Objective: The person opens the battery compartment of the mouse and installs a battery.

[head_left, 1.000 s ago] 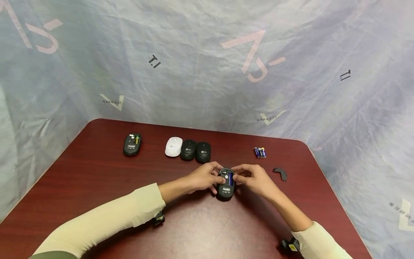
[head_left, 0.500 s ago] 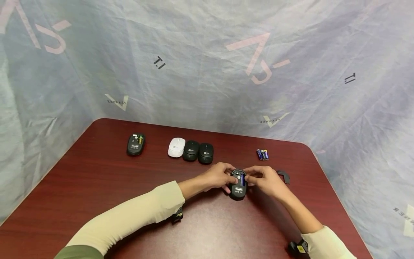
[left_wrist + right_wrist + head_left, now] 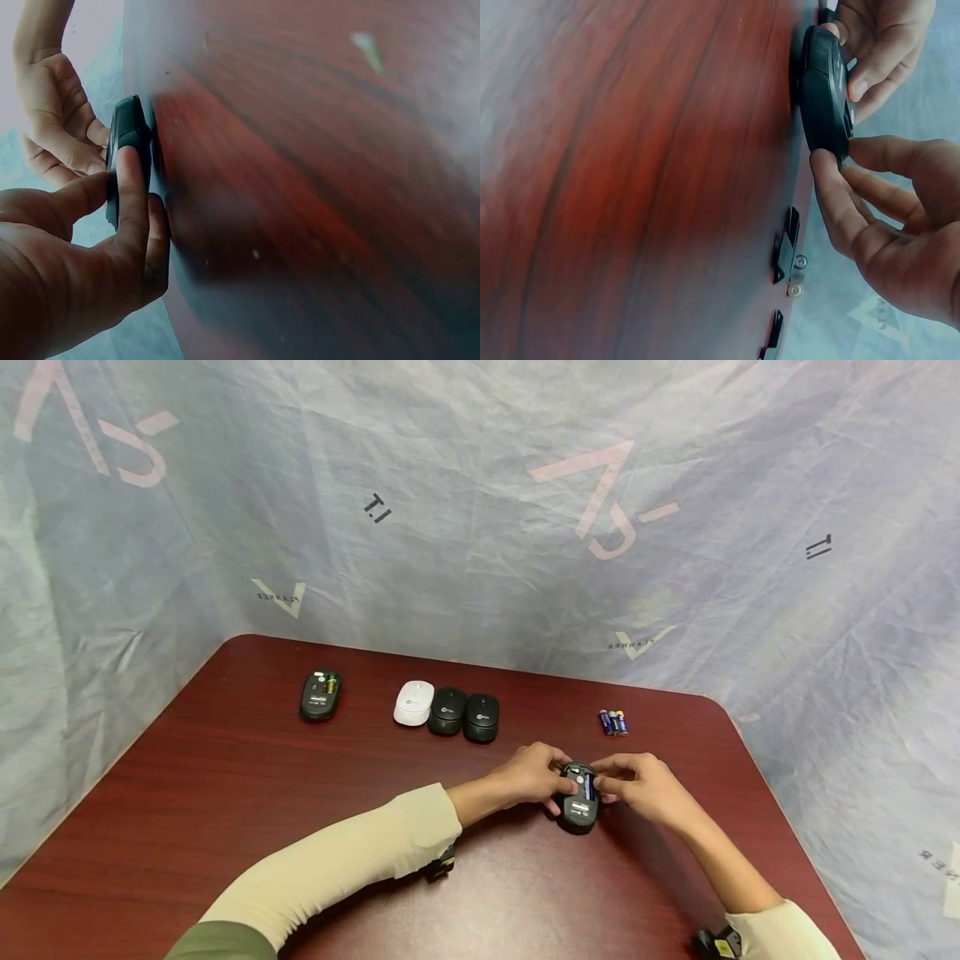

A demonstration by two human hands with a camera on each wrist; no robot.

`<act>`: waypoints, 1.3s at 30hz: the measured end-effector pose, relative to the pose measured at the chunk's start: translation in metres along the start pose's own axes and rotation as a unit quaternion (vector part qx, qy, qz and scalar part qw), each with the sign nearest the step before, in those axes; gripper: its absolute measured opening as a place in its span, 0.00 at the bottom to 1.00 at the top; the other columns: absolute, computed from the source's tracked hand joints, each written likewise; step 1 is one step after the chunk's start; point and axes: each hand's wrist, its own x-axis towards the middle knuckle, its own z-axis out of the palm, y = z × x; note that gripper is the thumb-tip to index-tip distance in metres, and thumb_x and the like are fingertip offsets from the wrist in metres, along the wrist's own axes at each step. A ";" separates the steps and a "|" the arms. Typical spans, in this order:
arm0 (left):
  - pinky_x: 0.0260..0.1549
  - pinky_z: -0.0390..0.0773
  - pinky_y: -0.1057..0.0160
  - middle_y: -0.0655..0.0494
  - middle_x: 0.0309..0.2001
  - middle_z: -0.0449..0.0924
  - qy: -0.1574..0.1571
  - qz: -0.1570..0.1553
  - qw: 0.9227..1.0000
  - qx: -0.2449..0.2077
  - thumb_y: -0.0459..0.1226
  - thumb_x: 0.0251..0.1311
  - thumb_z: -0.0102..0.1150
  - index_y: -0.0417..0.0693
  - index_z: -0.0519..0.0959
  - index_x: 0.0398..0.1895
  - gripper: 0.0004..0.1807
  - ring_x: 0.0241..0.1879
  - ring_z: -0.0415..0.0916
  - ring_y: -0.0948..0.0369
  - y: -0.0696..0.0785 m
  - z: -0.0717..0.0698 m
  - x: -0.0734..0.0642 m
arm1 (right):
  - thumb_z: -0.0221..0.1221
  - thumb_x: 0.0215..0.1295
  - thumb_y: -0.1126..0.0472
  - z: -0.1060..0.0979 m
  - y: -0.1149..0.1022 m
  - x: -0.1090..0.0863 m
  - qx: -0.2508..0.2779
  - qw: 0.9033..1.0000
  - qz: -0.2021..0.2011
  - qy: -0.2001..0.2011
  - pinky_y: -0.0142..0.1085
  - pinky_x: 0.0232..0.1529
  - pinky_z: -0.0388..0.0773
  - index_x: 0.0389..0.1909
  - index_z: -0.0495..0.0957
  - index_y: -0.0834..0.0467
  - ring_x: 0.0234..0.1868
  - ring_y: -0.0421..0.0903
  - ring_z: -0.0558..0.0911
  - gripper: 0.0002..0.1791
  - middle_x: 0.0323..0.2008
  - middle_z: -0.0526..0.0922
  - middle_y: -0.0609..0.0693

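Observation:
A black computer mouse (image 3: 579, 810) lies underside up near the middle of the table, its battery compartment uncovered and a blue battery (image 3: 588, 787) inside. My left hand (image 3: 534, 775) grips its left side, thumb on the underside and fingers along the edge, as the left wrist view also shows. With thumb and fingertips, my right hand (image 3: 641, 785) pinches the mouse's right front edge. In the right wrist view the mouse (image 3: 824, 90) is seen edge-on between both hands. The black battery cover is mostly hidden behind my right hand in the head view.
Three loose batteries (image 3: 613, 722) lie at the back right. A white mouse (image 3: 414, 703) and two black mice (image 3: 447, 710) stand in a row at the back. Farther left, another upturned mouse (image 3: 320, 696) shows batteries inside. A fabric backdrop (image 3: 450, 510) rises behind the table.
Both hands have shifted to the right across the table with the mouse. My right hand now hides the battery cover. The head view has turned slightly left.

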 end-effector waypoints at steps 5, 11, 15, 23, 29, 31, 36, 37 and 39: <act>0.23 0.92 0.64 0.50 0.48 0.91 0.002 -0.003 1.000 0.007 0.30 0.72 0.75 0.35 0.84 0.68 0.23 0.22 0.88 0.59 0.002 0.007 0.002 | 0.67 0.78 0.63 -0.004 0.004 -0.003 -0.004 1.000 0.002 -0.003 0.39 0.41 0.95 0.61 0.88 0.69 0.38 0.47 0.95 0.18 0.46 0.95 0.60; 0.24 0.91 0.64 0.50 0.48 0.91 0.006 -0.004 1.000 0.020 0.30 0.71 0.75 0.35 0.85 0.67 0.23 0.20 0.84 0.63 0.004 0.009 0.002 | 0.67 0.78 0.64 -0.005 0.004 -0.003 0.004 1.000 0.008 -0.005 0.39 0.41 0.95 0.60 0.88 0.69 0.38 0.48 0.95 0.17 0.46 0.95 0.60; 0.23 0.90 0.65 0.53 0.40 0.90 0.009 -0.005 0.999 0.047 0.33 0.71 0.76 0.35 0.86 0.65 0.22 0.19 0.82 0.62 0.004 0.007 0.002 | 0.67 0.78 0.63 -0.008 0.005 -0.002 -0.002 1.000 0.015 -0.008 0.37 0.39 0.94 0.60 0.89 0.67 0.38 0.47 0.95 0.17 0.45 0.95 0.58; 0.24 0.87 0.65 0.48 0.37 0.90 0.010 0.005 0.998 0.067 0.38 0.70 0.78 0.35 0.84 0.67 0.27 0.22 0.86 0.58 0.001 -0.010 -0.004 | 0.67 0.78 0.63 -0.010 0.004 0.001 -0.027 0.999 0.023 0.005 0.33 0.34 0.89 0.57 0.90 0.65 0.37 0.45 0.92 0.14 0.39 0.95 0.53; 0.20 0.83 0.64 0.55 0.38 0.86 0.001 0.030 0.996 0.082 0.39 0.71 0.77 0.36 0.83 0.70 0.28 0.28 0.91 0.51 -0.002 -0.029 -0.015 | 0.68 0.79 0.61 -0.010 -0.001 0.007 -0.043 0.999 0.019 0.015 0.35 0.35 0.90 0.58 0.90 0.66 0.37 0.46 0.93 0.15 0.40 0.95 0.54; 0.20 0.85 0.62 0.55 0.41 0.85 -0.001 0.036 0.995 0.094 0.39 0.72 0.77 0.37 0.83 0.70 0.28 0.31 0.93 0.48 -0.003 -0.037 -0.019 | 0.68 0.79 0.60 -0.009 -0.004 0.010 -0.049 0.999 0.011 0.020 0.34 0.34 0.89 0.58 0.90 0.66 0.37 0.46 0.93 0.16 0.40 0.95 0.54; 0.29 0.91 0.61 0.48 0.52 0.88 0.001 0.067 0.987 0.148 0.40 0.75 0.75 0.40 0.84 0.71 0.26 0.33 0.92 0.51 -0.004 -0.056 -0.029 | 0.69 0.78 0.59 -0.008 -0.012 0.016 -0.061 0.998 -0.010 0.030 0.32 0.35 0.89 0.57 0.90 0.65 0.36 0.46 0.93 0.15 0.40 0.96 0.54; 0.33 0.91 0.63 0.47 0.53 0.88 0.003 0.078 0.984 0.162 0.40 0.75 0.74 0.40 0.84 0.70 0.25 0.33 0.91 0.54 -0.004 -0.060 -0.031 | 0.69 0.78 0.59 -0.007 -0.014 0.018 -0.065 0.997 -0.013 0.033 0.32 0.35 0.89 0.56 0.91 0.65 0.35 0.46 0.93 0.15 0.40 0.96 0.54; 0.41 0.90 0.65 0.47 0.54 0.89 0.010 0.098 0.978 0.185 0.39 0.75 0.74 0.39 0.84 0.70 0.25 0.33 0.88 0.60 -0.004 -0.068 -0.036 | 0.69 0.78 0.59 -0.006 -0.018 0.020 -0.077 0.996 -0.022 0.039 0.32 0.35 0.88 0.55 0.91 0.64 0.36 0.45 0.92 0.14 0.40 0.96 0.53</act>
